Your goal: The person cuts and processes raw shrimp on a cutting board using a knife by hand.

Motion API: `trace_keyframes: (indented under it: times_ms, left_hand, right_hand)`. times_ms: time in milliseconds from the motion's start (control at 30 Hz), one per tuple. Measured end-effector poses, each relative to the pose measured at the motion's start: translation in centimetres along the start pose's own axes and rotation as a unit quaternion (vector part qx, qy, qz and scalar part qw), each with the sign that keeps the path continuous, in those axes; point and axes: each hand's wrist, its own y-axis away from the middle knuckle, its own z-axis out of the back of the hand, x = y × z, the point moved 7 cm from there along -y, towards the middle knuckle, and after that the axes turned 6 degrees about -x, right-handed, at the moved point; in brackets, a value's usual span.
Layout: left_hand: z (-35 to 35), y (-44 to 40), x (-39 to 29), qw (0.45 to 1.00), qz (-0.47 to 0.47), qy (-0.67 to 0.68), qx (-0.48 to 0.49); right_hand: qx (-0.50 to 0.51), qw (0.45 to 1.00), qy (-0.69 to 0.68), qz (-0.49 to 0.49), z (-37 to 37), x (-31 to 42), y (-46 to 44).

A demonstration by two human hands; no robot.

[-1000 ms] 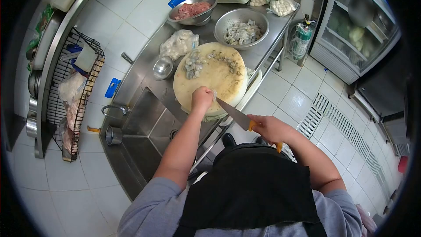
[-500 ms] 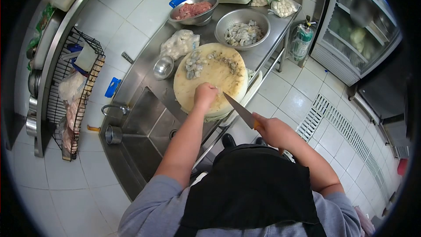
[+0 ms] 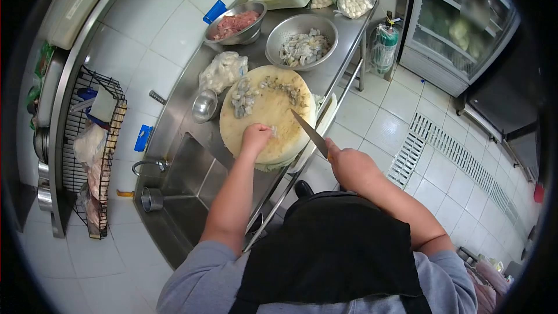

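We note a green fire extinguisher (image 3: 384,49) at the upper right of the frame, bearing a label that is too small to read at this size. At the centre, we observe a round cutting board (image 3: 268,110) on a steel worktop (image 3: 347,33). The left arm reaches up from the lower left with only a slight bend; the left hand (image 3: 256,138) is over the lower part of the board, back upward, fingers curled and drawn together. It pinches a small pale piece (image 3: 274,131) at the fingertips, on the side facing the knife. Whether this hand bears on the board, we cannot tell. The right arm is sharply bent at the elbow, lower right, its forearm running up and left; the right hand (image 3: 351,166) is closed around the handle of a knife (image 3: 311,132), just outside the board's lower right edge. The blade slants to the upper left, its tip over the right part of the board and apart from the left hand. We record a heap of grey, shrimp-like pieces (image 3: 243,99) on the board's upper left and dark scraps (image 3: 289,89) along its upper right. Above the board stands a colander (image 3: 273,43) holding similar grey pieces; a bowl (image 3: 249,35) of pinkish meat is to its left, with a bag of pale pieces (image 3: 224,71) below that.
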Motion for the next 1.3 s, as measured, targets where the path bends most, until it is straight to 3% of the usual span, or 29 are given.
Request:
trace_keyframes:
  times_ms: [100, 200, 300, 367, 500, 733, 800, 900, 967, 1033, 1067, 1167, 1200, 1267, 1300]
  left_hand:
    - [-0.2, 0.4, -0.8, 0.999, -0.009, -0.036, -0.014]
    - [0.1, 0.1, -0.2, 1.000, -0.003, -0.015, -0.027]
    - [0.8, 0.5, 0.1, 0.999, 0.005, -0.004, -0.038]
    - [1.7, 1.2, -0.5, 0.995, -0.009, -0.080, -0.066]
    - [3.2, 1.2, 0.1, 0.998, 0.001, -0.036, -0.045]
    - [5.6, -4.3, -8.1, 0.991, -0.127, -0.016, -0.040]
    - [6.5, -3.5, -16.6, 0.971, -0.178, 0.159, -0.028]
    - [7.9, -9.3, -18.0, 0.945, -0.260, 0.196, -0.032]
    - [8.3, -10.3, -18.7, 0.970, -0.236, 0.010, -0.050]
    - [6.4, -14.7, -14.6, 0.969, -0.245, -0.018, -0.031]
    - [5.5, -15.4, -13.2, 0.969, -0.215, -0.119, -0.036]
    - [2.9, -18.1, -8.8, 0.928, -0.170, -0.320, -0.093]
    - [2.2, -17.3, -9.2, 0.927, -0.177, -0.317, -0.090]
    - [1.7, -15.6, -8.4, 0.919, -0.076, -0.368, -0.121]
    - [1.1, -15.8, -8.0, 0.920, -0.079, -0.364, -0.117]
  right_hand:
    - [0.011, 0.999, -0.006, 0.048, 0.3, 1.4, 0.3]
    - [0.069, 0.996, -0.014, 0.052, -0.2, 1.4, -0.2]
    - [0.062, 0.997, 0.008, 0.034, 0.0, 1.2, -0.8]
    - [0.048, 0.998, 0.010, 0.041, -0.5, 1.1, -1.0]
    - [0.061, 0.998, -0.012, 0.025, 0.2, 1.3, -0.9]
    - [0.044, 0.998, 0.011, 0.034, -1.0, 0.9, -0.7]
    - [0.026, 0.999, -0.006, 0.037, -1.5, 0.7, -0.9]
    - [0.040, 0.999, 0.009, 0.018, -1.0, 1.2, -0.6]
    - [0.037, 0.999, 0.011, 0.019, -1.4, 1.0, -0.5]
    - [0.033, 0.999, 0.007, 0.014, -2.1, 0.5, -0.4]
    - [0.026, 0.999, 0.000, 0.023, -2.3, 0.4, -0.3]
    - [0.020, 0.999, -0.006, 0.027, -2.0, 0.8, -0.1]
    - [0.028, 0.999, -0.003, 0.026, -1.9, 0.9, 0.0]
    - [0.017, 0.999, 0.000, 0.027, -2.0, 0.8, 0.1]
    - [0.012, 0.999, 0.001, 0.037, -2.2, 0.7, 0.1]
